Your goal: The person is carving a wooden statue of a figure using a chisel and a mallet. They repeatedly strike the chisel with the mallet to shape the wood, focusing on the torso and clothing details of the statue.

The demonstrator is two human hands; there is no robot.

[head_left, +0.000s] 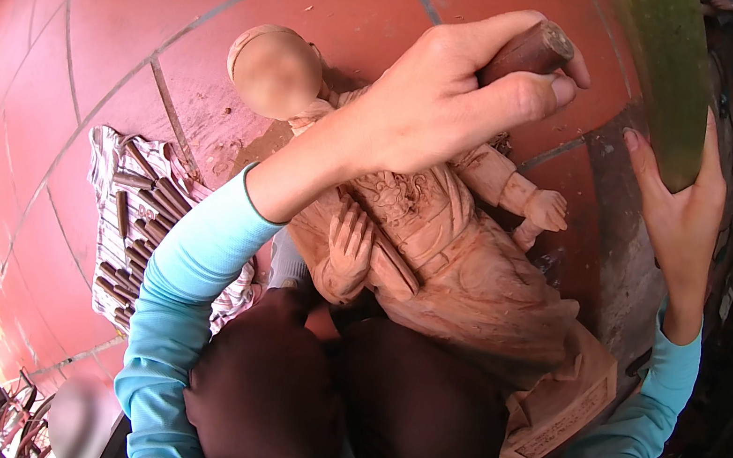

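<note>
A carved wooden statue of a robed figure [472, 283] lies on the floor before my knees, its head toward the upper left and its base at the lower right. Above its chest, my left hand [462, 96] is closed around a dark round wooden tool handle [533, 53], whose flat end faces up. The working end of this tool is hidden behind the hand. To the right of the statue, my raised right hand [685, 205] grips the narrow lower end of a long green object [669, 75]; it is blurred and runs out of the top of the view.
Several dark-handled carving tools [138, 233] lie on a striped cloth [107, 157] at the left. Red floor tiles [69, 128] surround the statue, with wood chips near its head. A bicycle [21, 414] and a blurred round shape [82, 419] show at the lower left.
</note>
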